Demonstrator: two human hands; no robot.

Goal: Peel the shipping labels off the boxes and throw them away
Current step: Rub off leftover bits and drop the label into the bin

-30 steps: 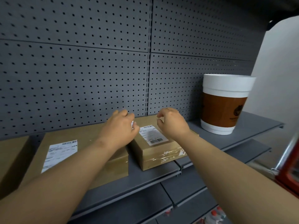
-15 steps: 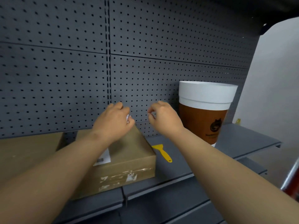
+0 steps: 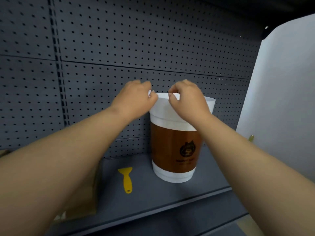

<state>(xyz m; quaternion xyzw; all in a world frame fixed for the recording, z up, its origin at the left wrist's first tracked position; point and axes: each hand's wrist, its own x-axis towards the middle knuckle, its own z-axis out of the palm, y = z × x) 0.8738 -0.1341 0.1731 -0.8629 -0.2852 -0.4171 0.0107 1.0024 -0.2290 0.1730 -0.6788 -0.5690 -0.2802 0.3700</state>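
My left hand (image 3: 134, 99) is closed, with a small white scrap of peeled label (image 3: 149, 92) showing at its fingertips. It hovers at the left rim of a large cup-shaped bin (image 3: 173, 147), white with a brown band and a dark logo. My right hand (image 3: 187, 103) is over the bin's rim too, thumb and forefinger pinched together; nothing visible shows between them. A brown cardboard box (image 3: 81, 206) lies at the lower left, mostly hidden under my left forearm.
A yellow plastic scraper (image 3: 127, 179) lies on the grey shelf (image 3: 170, 198) between the box and the bin. Grey pegboard (image 3: 102, 48) backs the shelf. A white panel (image 3: 281, 99) stands at the right.
My view and both hands have swung right, from above the labelled boxes to the rim of the bin. The left hand still holds the white scrap.
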